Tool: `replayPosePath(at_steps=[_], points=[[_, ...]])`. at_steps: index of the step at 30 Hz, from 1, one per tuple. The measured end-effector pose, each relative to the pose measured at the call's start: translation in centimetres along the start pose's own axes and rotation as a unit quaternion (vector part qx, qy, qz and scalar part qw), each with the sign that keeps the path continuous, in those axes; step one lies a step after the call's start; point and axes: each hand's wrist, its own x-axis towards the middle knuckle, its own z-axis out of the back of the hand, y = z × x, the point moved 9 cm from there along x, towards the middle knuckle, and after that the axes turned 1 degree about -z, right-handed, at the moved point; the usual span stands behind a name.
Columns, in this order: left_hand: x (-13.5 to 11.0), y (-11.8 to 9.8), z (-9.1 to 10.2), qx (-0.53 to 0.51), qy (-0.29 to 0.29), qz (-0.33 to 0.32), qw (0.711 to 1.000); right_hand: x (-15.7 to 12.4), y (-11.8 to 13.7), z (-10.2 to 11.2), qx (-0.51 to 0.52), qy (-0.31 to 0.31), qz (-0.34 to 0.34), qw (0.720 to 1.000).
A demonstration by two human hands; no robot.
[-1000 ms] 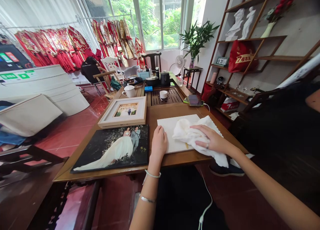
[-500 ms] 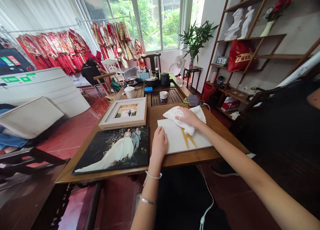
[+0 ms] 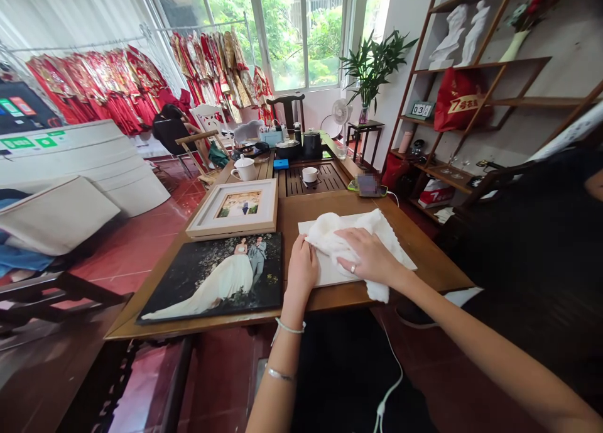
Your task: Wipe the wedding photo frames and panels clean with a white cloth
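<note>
A white flat panel (image 3: 326,274) lies on the wooden table (image 3: 431,262) before me, largely covered by a bunched white cloth (image 3: 326,229). My left hand (image 3: 303,263) is closed on the panel's left edge, its fingertips close to the cloth. Spread over the cloth, my right hand (image 3: 370,256) presses it against the panel, fingers bent into the fabric. One end of the cloth hangs past the panel's near edge. Left of my left hand rests a dark wedding photo panel (image 3: 183,282), and behind it a light wooden picture frame (image 3: 200,219) holding a small photo.
Toward the back stand a lidded white mug (image 3: 244,168), a white cup (image 3: 309,175) on a slatted tea tray (image 3: 327,185), and a black pot (image 3: 311,145). A phone (image 3: 368,185) with a cable lies at right. A person in dark clothing (image 3: 532,257) is at far right.
My right hand has brought the cloth nearer to me across the panel. The yellow strips that showed on the panel are now covered. My left hand stays at the left edge.
</note>
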Motion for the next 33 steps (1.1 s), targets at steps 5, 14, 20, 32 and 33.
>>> replayPosePath(at_steps=[5,14,20,32,33], points=[[-0.1,0.1,-0.2,-0.005,0.016,-0.001,1.0,-3.5,1.9,1.0,-0.006,-0.017,0.012,1.0],[0.1,0.4,-0.3,0.002,0.003,0.007,1.0,1.3,-1.1,0.7,-0.027,-0.017,-0.085,0.996],[0.0,1.0,-0.5,0.03,0.01,0.023,0.999,6.3,-2.9,-0.8,-0.023,0.011,-0.132,0.991],[0.7,0.3,0.7,-0.021,0.003,0.024,0.999,7.0,2.6,-2.2,-0.097,0.05,-0.093,0.99],[0.8,0.3,0.8,-0.018,0.005,0.027,0.999,6.4,3.1,-2.1,-0.103,0.055,-0.087,0.989]])
